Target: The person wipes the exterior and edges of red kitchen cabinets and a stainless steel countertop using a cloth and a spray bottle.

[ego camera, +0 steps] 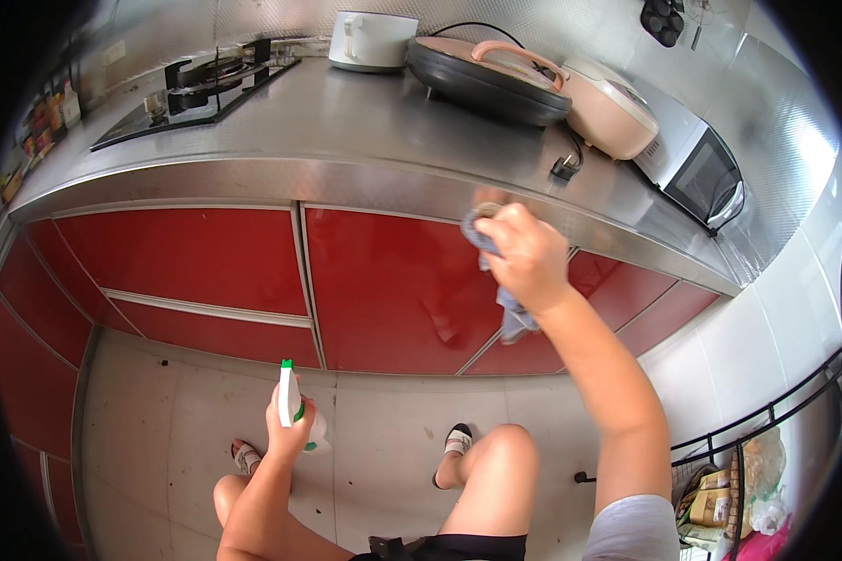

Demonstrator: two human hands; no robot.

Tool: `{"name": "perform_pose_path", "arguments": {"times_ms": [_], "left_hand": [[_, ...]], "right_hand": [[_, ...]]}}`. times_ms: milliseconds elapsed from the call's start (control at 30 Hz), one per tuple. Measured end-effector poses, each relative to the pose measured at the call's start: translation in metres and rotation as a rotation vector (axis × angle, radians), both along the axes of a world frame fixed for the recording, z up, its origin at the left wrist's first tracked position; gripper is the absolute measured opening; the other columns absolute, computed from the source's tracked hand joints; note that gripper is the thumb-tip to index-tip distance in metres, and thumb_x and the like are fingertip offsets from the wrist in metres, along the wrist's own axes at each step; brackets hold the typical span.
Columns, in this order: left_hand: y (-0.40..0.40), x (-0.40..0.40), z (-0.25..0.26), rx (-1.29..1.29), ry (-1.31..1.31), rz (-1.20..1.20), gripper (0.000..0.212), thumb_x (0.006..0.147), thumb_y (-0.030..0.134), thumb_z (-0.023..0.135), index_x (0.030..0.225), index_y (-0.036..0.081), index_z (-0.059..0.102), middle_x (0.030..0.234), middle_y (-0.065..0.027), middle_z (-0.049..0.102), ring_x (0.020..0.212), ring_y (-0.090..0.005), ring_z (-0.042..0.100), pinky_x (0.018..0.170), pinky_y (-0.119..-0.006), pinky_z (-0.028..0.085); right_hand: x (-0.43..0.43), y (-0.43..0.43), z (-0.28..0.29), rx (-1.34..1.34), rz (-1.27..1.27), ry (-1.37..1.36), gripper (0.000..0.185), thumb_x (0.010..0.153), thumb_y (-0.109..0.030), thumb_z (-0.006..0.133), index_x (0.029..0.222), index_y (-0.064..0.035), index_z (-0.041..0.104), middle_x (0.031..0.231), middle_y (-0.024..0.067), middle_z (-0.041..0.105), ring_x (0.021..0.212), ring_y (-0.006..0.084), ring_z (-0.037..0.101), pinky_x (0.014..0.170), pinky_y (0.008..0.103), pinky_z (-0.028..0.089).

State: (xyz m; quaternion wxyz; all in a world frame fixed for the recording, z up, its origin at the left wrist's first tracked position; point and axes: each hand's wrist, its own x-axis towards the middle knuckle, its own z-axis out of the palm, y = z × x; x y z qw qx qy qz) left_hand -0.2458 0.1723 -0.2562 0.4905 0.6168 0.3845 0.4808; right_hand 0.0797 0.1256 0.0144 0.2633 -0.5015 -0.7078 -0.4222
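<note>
My left hand (291, 421) grips a white spray bottle with a green nozzle tip (290, 393) by its neck, low over the floor. A bunched grey-blue cloth (516, 315) is in my right hand (530, 256), its loose end hanging down. That hand is raised in front of the red cabinet door (393, 287), close below the steel countertop's front edge (393, 179). Whether the cloth touches the edge or the door, I cannot tell.
On the countertop are a gas hob (203, 91), a white appliance (373, 42), an electric pan with a pink handle (491, 77), a rice cooker (610, 109), a loose plug (565, 167) and a microwave (698, 165). A black wire rack (737, 449) holding bags stands at right.
</note>
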Motion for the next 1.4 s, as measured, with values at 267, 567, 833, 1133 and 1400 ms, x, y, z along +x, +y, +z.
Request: {"name": "perform_pose_path", "arguments": {"times_ms": [267, 567, 833, 1133, 1400], "left_hand": [[0.001, 0.003, -0.003, 0.004, 0.005, 0.018, 0.043, 0.072, 0.001, 0.060, 0.115, 0.001, 0.052, 0.075, -0.0039, 0.057, 0.066, -0.0114, 0.054, 0.065, -0.026, 0.046], [-0.010, 0.008, 0.003, -0.022, 0.098, -0.057, 0.043, 0.073, 0.003, 0.061, 0.115, 0.001, 0.050, 0.074, -0.0064, 0.058, 0.066, -0.0150, 0.057, 0.065, -0.028, 0.047], [-0.019, -0.008, 0.009, 0.004, 0.004, -0.066, 0.041, 0.072, 0.004, 0.063, 0.111, 0.001, 0.052, 0.073, -0.0082, 0.060, 0.066, -0.0177, 0.061, 0.063, -0.029, 0.048], [-0.004, -0.012, 0.003, 0.052, 0.074, 0.037, 0.040, 0.071, 0.004, 0.063, 0.110, 0.001, 0.053, 0.080, -0.0097, 0.060, 0.070, -0.0193, 0.061, 0.066, -0.031, 0.049], [-0.011, -0.019, 0.025, 0.044, 0.056, -0.024, 0.040, 0.072, 0.003, 0.062, 0.111, 0.002, 0.052, 0.081, -0.0114, 0.060, 0.070, -0.0204, 0.061, 0.066, -0.031, 0.049]], "right_hand": [[0.007, -0.014, -0.001, -0.033, -0.122, 0.279, 0.025, 0.061, -0.009, 0.073, 0.083, -0.0147, 0.061, 0.086, -0.0003, 0.056, 0.070, 0.0213, 0.060, 0.055, 0.0334, 0.048], [-0.018, 0.021, 0.005, -0.068, -0.025, -0.026, 0.028, 0.060, -0.008, 0.069, 0.086, -0.0148, 0.060, 0.083, 0.0001, 0.051, 0.069, 0.0201, 0.058, 0.057, 0.0320, 0.047], [-0.008, -0.003, 0.009, -0.073, -0.132, -0.007, 0.029, 0.060, -0.010, 0.070, 0.086, -0.0148, 0.059, 0.084, 0.0002, 0.051, 0.069, 0.0200, 0.058, 0.057, 0.0317, 0.046], [-0.039, 0.033, 0.006, -0.070, -0.018, -0.073, 0.021, 0.067, -0.008, 0.061, 0.086, -0.0164, 0.060, 0.082, -0.0002, 0.053, 0.070, 0.0173, 0.059, 0.057, 0.0304, 0.047], [-0.052, 0.028, 0.008, -0.070, -0.083, -0.030, 0.028, 0.058, -0.006, 0.070, 0.083, -0.0129, 0.059, 0.085, 0.0018, 0.052, 0.070, 0.0210, 0.058, 0.057, 0.0312, 0.046]]}}
